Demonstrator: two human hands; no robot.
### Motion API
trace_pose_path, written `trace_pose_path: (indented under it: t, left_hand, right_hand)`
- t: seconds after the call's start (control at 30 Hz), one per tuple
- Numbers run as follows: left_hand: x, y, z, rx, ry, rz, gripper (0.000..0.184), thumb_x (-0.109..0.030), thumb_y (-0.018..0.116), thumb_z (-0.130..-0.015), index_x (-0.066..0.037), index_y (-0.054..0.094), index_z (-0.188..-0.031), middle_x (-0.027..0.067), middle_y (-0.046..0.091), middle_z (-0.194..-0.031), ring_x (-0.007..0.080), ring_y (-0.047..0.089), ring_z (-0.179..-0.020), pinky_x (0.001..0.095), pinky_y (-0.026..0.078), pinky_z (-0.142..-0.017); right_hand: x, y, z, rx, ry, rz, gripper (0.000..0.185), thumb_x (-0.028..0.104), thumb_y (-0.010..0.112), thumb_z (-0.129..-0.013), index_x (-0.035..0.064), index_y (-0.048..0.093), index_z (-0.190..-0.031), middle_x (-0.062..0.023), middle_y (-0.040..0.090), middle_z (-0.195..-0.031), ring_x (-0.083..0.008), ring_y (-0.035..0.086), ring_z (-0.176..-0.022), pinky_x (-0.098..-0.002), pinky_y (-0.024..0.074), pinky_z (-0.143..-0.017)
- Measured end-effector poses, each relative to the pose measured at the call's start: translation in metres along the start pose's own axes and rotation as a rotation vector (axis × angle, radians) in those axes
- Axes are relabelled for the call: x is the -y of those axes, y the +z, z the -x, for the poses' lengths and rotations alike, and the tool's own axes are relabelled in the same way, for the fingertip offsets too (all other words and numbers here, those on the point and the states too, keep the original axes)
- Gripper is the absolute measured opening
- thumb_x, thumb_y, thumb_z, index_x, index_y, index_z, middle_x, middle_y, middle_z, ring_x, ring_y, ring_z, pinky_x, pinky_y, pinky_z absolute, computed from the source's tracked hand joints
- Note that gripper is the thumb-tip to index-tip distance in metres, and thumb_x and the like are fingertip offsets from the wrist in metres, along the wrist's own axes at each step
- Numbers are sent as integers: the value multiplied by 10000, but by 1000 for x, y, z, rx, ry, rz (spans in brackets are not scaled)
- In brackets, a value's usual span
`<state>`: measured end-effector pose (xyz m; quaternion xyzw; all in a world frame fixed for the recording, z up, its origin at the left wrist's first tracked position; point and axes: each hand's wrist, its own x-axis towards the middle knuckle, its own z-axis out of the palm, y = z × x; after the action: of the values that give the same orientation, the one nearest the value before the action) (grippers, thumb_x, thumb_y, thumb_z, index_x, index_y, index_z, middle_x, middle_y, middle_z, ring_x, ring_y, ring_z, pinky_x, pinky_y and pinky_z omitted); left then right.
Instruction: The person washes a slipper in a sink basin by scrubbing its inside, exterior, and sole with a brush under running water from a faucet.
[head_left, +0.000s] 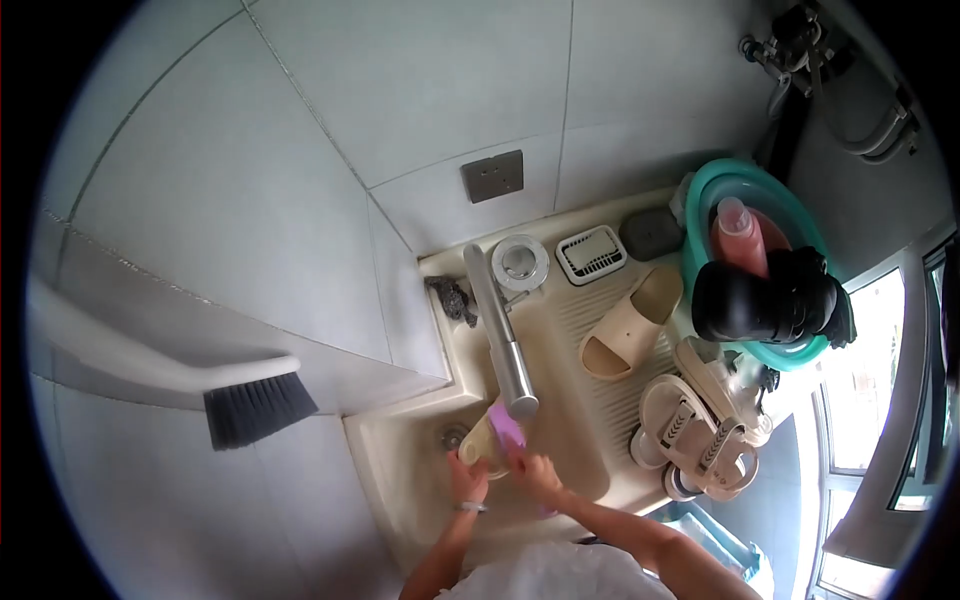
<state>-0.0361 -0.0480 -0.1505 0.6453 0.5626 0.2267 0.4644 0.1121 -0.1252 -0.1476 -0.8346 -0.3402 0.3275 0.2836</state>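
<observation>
In the sink [590,440], my left hand [468,480] is closed on a beige slipper [482,445] near the drain. My right hand [538,478] is wrapped round a purple scrubbing brush [508,428], its head against the slipper and a bit of its handle showing below my fist. The bristles are hidden. Just above both hands is the spout of the metal faucet [515,370]. A matching beige slipper [632,325] lies on the ribbed drainboard to the right.
Beige sandals [700,435] are piled at the drainboard's right edge. Behind them, a teal basin [705,190] holds a pink bottle [740,240] and black shoes [755,300]. A soap dish [590,255] sits at the back. A white-handled brush [260,400] hangs at left.
</observation>
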Motion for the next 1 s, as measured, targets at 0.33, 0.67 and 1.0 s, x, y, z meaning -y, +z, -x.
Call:
trace_pose_path:
  t: [0.33, 0.67, 1.0]
  left_hand:
    - [50, 7, -41, 497, 57, -502, 713, -630, 600, -783, 6, 602, -1104, 237, 649, -919, 343, 638, -857, 408, 501, -730]
    - [74, 109, -105, 438, -137, -205, 764, -642, 451, -874, 53, 575, -1164, 319, 613, -1067, 403, 607, -1041, 452, 479, -798]
    - [-53, 70, -64, -5, 137, 76, 424, -410, 374, -987, -40, 478, -1166, 285, 612, -968, 487, 576, -892, 514, 455, -708]
  right_hand:
    - [-56, 18, -99, -58, 114, 99, 183, 148, 559, -826, 2, 659, -870, -237, 639, -796, -407, 640, -751, -466, 498, -621]
    - [-24, 1, -43, -121, -128, -88, 211, 161, 544, -866, 57, 654, -1013, -257, 618, -783, -423, 624, -730, -475, 491, -624]
    - [24, -62, 6, -173, -255, 50, 376, 154, 503, -912, 173, 529, -1286, -254, 607, -710, -452, 591, -630, -543, 472, -545]
